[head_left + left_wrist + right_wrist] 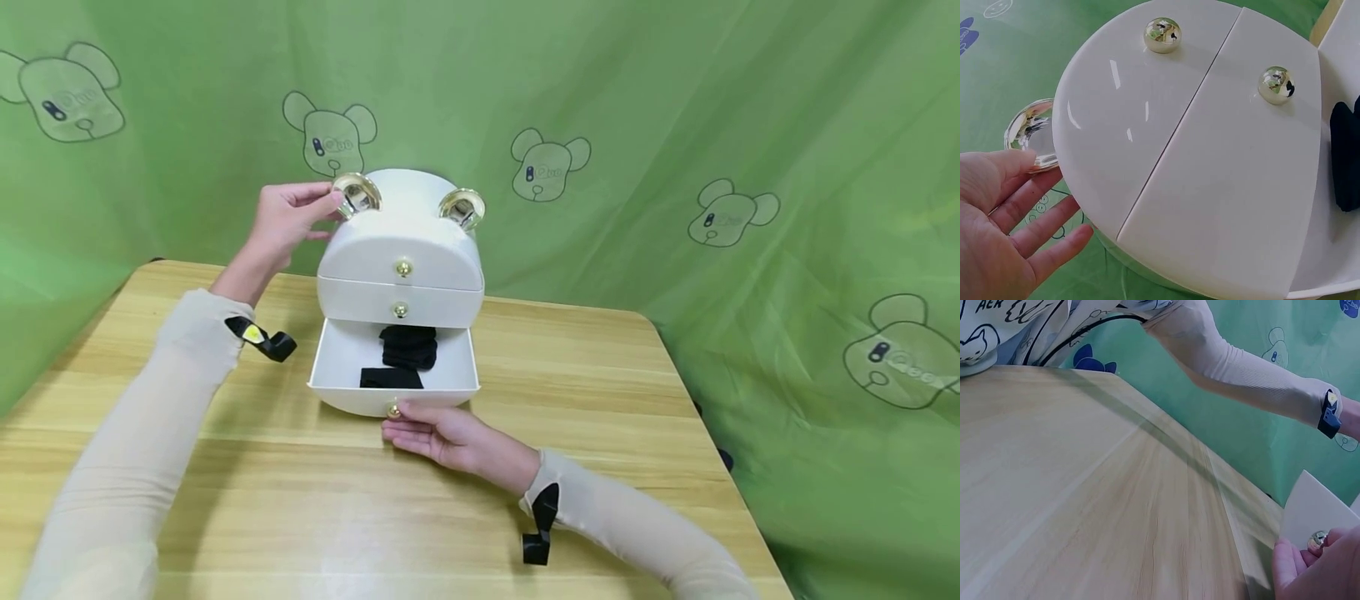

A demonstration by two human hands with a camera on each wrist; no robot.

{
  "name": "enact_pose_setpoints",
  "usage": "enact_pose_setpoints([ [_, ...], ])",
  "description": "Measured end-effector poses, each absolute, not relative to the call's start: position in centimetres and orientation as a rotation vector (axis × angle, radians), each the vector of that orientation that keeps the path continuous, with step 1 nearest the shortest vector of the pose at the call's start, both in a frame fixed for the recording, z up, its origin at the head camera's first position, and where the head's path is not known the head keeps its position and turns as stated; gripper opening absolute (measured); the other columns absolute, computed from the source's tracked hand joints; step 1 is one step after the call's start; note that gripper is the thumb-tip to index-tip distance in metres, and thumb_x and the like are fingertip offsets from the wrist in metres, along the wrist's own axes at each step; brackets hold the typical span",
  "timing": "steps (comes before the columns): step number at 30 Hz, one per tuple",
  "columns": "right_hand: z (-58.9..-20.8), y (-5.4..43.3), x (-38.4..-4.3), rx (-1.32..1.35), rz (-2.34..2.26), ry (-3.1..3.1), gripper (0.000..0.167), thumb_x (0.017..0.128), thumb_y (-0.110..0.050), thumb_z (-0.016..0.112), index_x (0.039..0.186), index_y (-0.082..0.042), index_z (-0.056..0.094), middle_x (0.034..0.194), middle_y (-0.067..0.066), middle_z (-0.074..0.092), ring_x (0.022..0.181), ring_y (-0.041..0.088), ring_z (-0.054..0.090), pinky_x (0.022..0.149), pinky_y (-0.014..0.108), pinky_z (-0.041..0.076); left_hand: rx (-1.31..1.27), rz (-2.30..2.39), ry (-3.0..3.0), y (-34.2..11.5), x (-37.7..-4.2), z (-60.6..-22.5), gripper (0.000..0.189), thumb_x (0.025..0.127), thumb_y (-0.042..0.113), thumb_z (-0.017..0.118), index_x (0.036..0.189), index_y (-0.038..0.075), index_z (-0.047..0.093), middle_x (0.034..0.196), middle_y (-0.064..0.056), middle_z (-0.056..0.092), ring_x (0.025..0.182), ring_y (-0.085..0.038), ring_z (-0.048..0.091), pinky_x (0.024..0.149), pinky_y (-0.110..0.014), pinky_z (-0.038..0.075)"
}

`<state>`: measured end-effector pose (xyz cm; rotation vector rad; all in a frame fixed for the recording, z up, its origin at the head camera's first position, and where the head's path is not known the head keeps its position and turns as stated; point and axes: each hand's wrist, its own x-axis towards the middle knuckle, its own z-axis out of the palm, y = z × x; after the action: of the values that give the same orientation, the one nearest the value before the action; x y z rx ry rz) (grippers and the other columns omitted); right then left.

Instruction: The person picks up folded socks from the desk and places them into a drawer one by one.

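Observation:
A white storage box (400, 246) with three drawers and two gold ears stands on the table. Its bottom drawer (341, 354) is pulled out, with folded black cloth pieces (408, 346) inside. My left hand (288, 218) pinches the rim of the left gold ear (357, 194) between thumb and index finger; the other fingers spread beside the box in the left wrist view. With thumb and fingers, my right hand (450, 435) pinches the gold knob (394, 410) on the bottom drawer's front. Both upper drawers are closed, each with its own round gold knob (1162, 35).
The box stands near the back of a light wood table (585, 400). Behind it and along the right side hangs a green curtain (622, 83) printed with bear heads. Black straps (542, 521) hang at both wrists.

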<state>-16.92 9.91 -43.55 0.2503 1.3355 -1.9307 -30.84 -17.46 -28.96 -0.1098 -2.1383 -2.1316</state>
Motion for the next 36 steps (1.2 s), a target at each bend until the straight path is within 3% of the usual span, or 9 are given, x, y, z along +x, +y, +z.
enact_pose_setpoints([
  [8, -43.63, 9.68, -16.59, 0.299, -1.972, 1.349, 0.022, 0.104, -0.013, 0.059, 0.12, 0.001, 0.066, 0.105, 0.015, 0.077, 0.099, 0.021, 0.076, 0.106, 0.035, 0.057, -0.087, -2.096, -2.133, -17.21, -30.91, -29.02, 0.042, 0.095, 0.022, 0.075, 0.131, 0.003, 0.064, 0.114, -0.006, 0.074, 0.079, -0.004, 0.075, 0.072, -0.022, 0.066],
  [20, -43.49, 9.39, -16.51, 0.323, -1.994, 1.325, 0.015, 0.104, -0.011, 0.059, 0.11, -0.002, 0.069, 0.112, 0.02, 0.075, 0.101, 0.023, 0.075, 0.11, 0.038, 0.055, -0.103, -2.079, -2.148, -17.45, -30.86, -28.93, 0.043, 0.095, 0.024, 0.075, 0.131, 0.002, 0.064, 0.115, -0.007, 0.073, 0.08, -0.005, 0.076, 0.071, -0.022, 0.066],
  [26, -43.64, 9.03, -16.36, 0.329, -2.01, 1.31, 0.015, 0.103, -0.01, 0.06, 0.111, 0.0, 0.068, 0.123, 0.027, 0.069, 0.112, 0.028, 0.072, 0.114, 0.041, 0.051, -0.095, -2.098, -2.149, -17.44, -30.83, -28.87, 0.044, 0.095, 0.024, 0.075, 0.131, 0.002, 0.064, 0.115, -0.008, 0.073, 0.08, -0.005, 0.076, 0.072, -0.022, 0.067],
  [32, -43.51, 9.03, -16.29, 0.349, -2.038, 1.316, 0.012, 0.103, -0.008, 0.06, 0.104, -0.001, 0.069, 0.106, 0.02, 0.076, 0.106, 0.026, 0.074, 0.112, 0.041, 0.052, -0.088, -2.097, -2.147, -17.37, -30.54, -28.52, 0.043, 0.095, 0.023, 0.075, 0.13, 0.002, 0.064, 0.115, -0.009, 0.073, 0.081, -0.007, 0.076, 0.073, -0.024, 0.067],
  [36, -43.29, 8.89, -16.41, 0.355, -2.035, 1.316, 0.012, 0.103, -0.008, 0.06, 0.104, -0.002, 0.07, 0.104, 0.019, 0.076, 0.104, 0.025, 0.074, 0.112, 0.04, 0.053, -0.09, -2.098, -2.157, -17.43, -30.46, -28.31, 0.044, 0.095, 0.023, 0.075, 0.131, 0.002, 0.064, 0.116, -0.01, 0.072, 0.08, -0.006, 0.076, 0.074, -0.024, 0.067],
])
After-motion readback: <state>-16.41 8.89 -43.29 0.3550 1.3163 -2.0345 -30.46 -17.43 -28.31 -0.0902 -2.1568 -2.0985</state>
